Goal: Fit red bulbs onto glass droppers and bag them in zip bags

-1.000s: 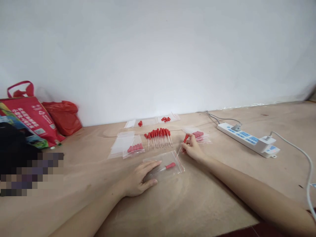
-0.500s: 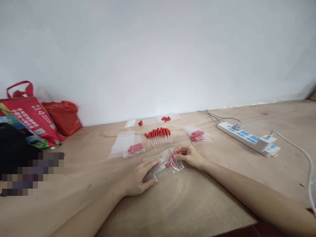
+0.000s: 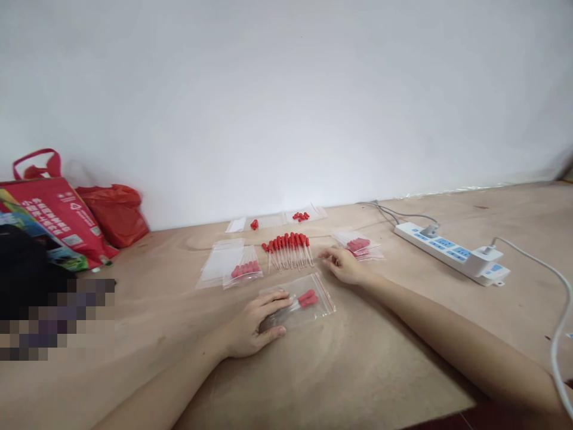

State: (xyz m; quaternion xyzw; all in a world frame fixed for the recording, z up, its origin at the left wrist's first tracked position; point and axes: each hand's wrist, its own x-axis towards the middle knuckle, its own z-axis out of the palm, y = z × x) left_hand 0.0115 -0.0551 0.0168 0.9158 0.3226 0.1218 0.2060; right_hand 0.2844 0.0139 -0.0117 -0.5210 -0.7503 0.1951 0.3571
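A clear zip bag lies flat in front of me, holding red-bulbed droppers whose bulbs point toward its red-striped edge. My left hand rests on the bag's left part, thumb and fingers spread, covering the droppers' tube ends. To the right of a row of red-bulbed droppers, with clear tubes pointing at me, my right hand hovers or rests low. Its fingers are loosely bent and apart, with nothing visible in them. Just behind it lies a stack of bags with red bulbs.
Bagged droppers lie left of the row, beside flat bags. Small red bulbs sit on bags along the wall. A power strip with cables is at right. Shopping bags and a black item stand left.
My right hand has let go of the bag's edge and moved slightly up and right, toward the dropper row. The bag now lies flatter. My left hand has stayed on it.
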